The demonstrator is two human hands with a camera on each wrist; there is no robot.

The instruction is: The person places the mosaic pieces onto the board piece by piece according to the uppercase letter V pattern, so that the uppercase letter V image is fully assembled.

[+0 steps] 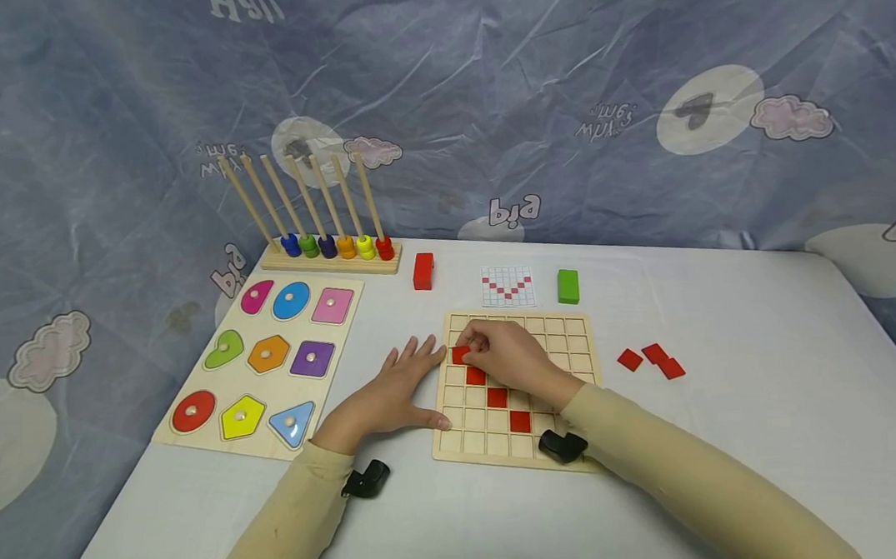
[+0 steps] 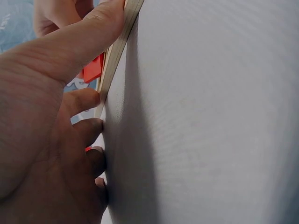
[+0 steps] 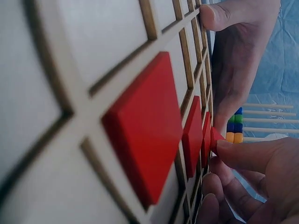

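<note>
- Wood grid board (image 1: 474, 443), pale, is apparently steadied by the spread, empty left hand (image 1: 393, 394).
- Red square tile (image 1: 460, 356) is pinched by the right hand (image 1: 513, 357), seemingly for precision.

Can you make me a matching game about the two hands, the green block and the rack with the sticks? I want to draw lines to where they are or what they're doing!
1. right hand
2. left hand
3. green block
4. peg rack

A. just right of the pattern card
B. spread at the left edge of the grid board
C. just beyond the shape puzzle
D. pinching a red tile

Right pairs: 1-D, 2-B, 3-A, 4-C
</note>
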